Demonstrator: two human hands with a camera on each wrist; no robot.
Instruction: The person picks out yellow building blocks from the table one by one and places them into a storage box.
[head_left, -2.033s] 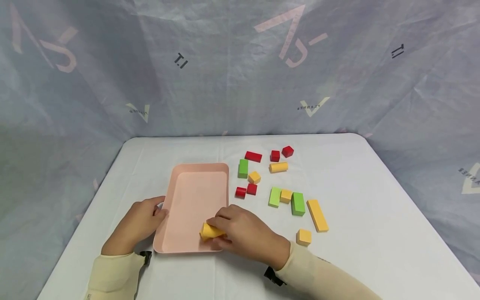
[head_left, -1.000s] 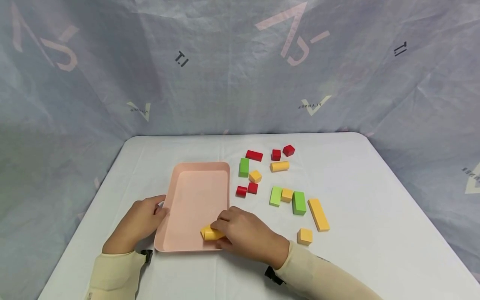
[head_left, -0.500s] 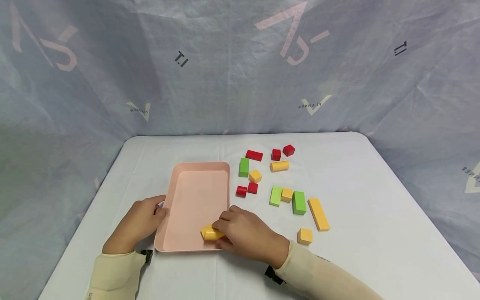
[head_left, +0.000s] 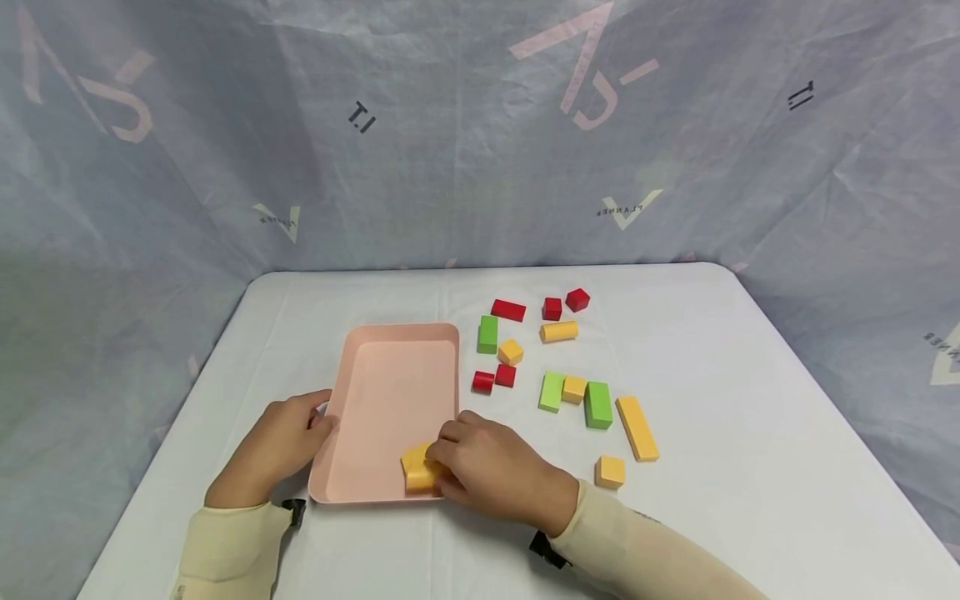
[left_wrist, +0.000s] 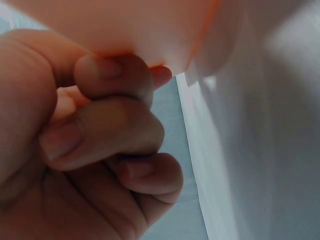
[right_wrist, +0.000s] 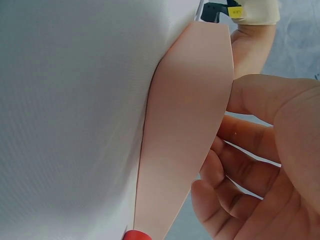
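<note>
In the head view, my left hand (head_left: 273, 450) grips the left wall of a shallow pink tray (head_left: 393, 375). The left wrist view has its curled fingers (left_wrist: 112, 125) against the tray wall. Over the tray's near right corner is my right hand (head_left: 498, 471), its fingers and thumb around a yellow cylinder block (head_left: 422, 480). Behind that cylinder lies another yellow block (head_left: 413, 457), partly covered by the fingers, so its shape is unclear. In the right wrist view, the tray's outer wall (right_wrist: 187, 110) hides the fingertips and the blocks.
Right of the tray lie several loose blocks: red ones such as a small cylinder (head_left: 483, 382), green ones such as a brick (head_left: 597, 405), and yellow ones such as a long bar (head_left: 637, 428) and a cube (head_left: 610, 472). A white cloth (head_left: 750, 467) covers the table.
The yellow cylinder has shifted toward the tray's near wall, showing more of the yellow block behind it. My right hand has moved slightly; my left hand stays on the tray.
</note>
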